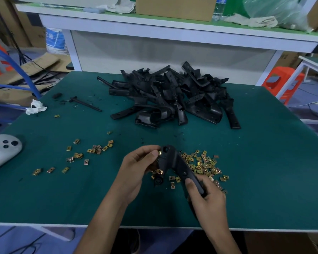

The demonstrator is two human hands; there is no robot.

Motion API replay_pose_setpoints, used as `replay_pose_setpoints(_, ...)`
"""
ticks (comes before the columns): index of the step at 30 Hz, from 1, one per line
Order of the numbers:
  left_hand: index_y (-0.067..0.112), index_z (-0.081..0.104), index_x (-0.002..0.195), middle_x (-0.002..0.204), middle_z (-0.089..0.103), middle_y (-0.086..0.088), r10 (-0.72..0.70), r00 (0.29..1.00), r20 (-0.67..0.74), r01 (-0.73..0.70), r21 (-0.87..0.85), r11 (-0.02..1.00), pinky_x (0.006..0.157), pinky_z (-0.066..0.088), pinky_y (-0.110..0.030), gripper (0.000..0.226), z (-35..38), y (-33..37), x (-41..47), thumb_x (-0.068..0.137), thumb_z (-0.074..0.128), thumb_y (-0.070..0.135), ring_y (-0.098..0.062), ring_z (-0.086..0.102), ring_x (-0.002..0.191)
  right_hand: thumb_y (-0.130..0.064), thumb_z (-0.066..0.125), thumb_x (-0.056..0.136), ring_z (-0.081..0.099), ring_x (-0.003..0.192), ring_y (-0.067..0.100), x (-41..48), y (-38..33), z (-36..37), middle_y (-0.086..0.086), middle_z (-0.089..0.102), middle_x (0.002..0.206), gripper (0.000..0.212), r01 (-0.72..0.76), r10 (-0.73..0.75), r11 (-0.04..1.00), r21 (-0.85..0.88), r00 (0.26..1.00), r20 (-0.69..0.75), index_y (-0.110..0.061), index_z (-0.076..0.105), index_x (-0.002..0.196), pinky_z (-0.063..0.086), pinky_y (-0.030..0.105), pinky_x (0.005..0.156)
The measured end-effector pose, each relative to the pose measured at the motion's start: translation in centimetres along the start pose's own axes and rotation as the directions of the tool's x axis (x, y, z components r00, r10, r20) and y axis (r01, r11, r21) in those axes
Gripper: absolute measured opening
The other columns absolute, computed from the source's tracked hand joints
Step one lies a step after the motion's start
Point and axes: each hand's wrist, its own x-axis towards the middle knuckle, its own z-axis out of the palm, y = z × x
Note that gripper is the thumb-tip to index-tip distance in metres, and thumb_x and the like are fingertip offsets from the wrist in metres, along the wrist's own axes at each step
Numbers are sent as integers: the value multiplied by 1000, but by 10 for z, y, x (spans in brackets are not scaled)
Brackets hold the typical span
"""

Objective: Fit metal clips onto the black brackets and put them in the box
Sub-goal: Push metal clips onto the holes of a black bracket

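A bent black bracket (174, 162) is held over the green table (81, 198) near its front edge. My right hand (204, 197) grips the bracket's lower right arm. My left hand (138, 167) pinches a small brass-coloured metal clip (159, 153) against the bracket's upper end. Another clip (159, 171) sits on the bracket's short leg. A heap of loose clips (204, 165) lies on the table just behind the bracket, to the right. More scattered clips (92, 151) lie to the left. A big pile of black brackets (173, 96) fills the far middle of the table.
A white device (2, 151) lies at the table's left edge. Crumpled white paper (35, 107) and a thin black strip (86, 103) sit at the far left. A cardboard box (174, 8) stands on the upper shelf. An orange stool (283, 79) stands to the right.
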Motion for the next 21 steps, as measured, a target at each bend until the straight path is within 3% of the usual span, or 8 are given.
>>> replay_pose_setpoints(3, 11, 76, 106, 99, 71, -15, -2, 1000, -8, 2, -1, 1000, 84, 51, -36, 29, -3, 0, 1, 82, 71, 26, -25, 62, 89, -41, 66, 91, 59, 55, 20, 0, 1, 0, 2, 63, 62, 5, -4, 4, 1000, 9, 1000, -2, -37, 68, 94, 46, 38, 50)
replay_pose_setpoints(9, 16, 78, 101, 91, 74, -5, 57, 998, 42, -62, 131, 989, 79, 53, -24, 14, -3, 4, 0, 91, 69, 13, -12, 65, 83, -41, 66, 92, 60, 54, 15, 0, 0, 0, -2, 64, 63, 5, 2, -2, 1000, 23, 1000, 10, -41, 67, 97, 47, 35, 51)
replay_pose_setpoints(13, 26, 75, 107, 73, 59, 3, 70, 994, 83, -88, 240, 967, 73, 49, -19, 24, -7, 14, 2, 89, 73, 9, -9, 56, 72, -59, 58, 87, 62, 57, 21, 0, -2, 1, 1, 65, 64, 24, 12, -12, 1000, 12, 1000, 24, -38, 68, 95, 50, 40, 53)
replay_pose_setpoints(16, 23, 71, 115, 70, 59, 4, 58, 987, 147, -100, 298, 949, 70, 49, -17, 30, -7, 17, 4, 88, 74, 9, -8, 56, 68, -63, 55, 84, 63, 57, 22, 0, -2, 1, -1, 65, 63, 33, 21, -21, 1000, -10, 999, 33, -35, 68, 95, 51, 41, 54)
replay_pose_setpoints(21, 29, 73, 109, 72, 62, 2, 62, 989, 132, -102, 326, 940, 71, 49, -20, 24, -6, 17, 6, 89, 75, 15, -8, 57, 70, -47, 64, 90, 61, 55, 13, 1, -1, 0, -2, 65, 62, 12, -17, 15, 999, 42, 999, 49, -36, 69, 92, 48, 31, 53)
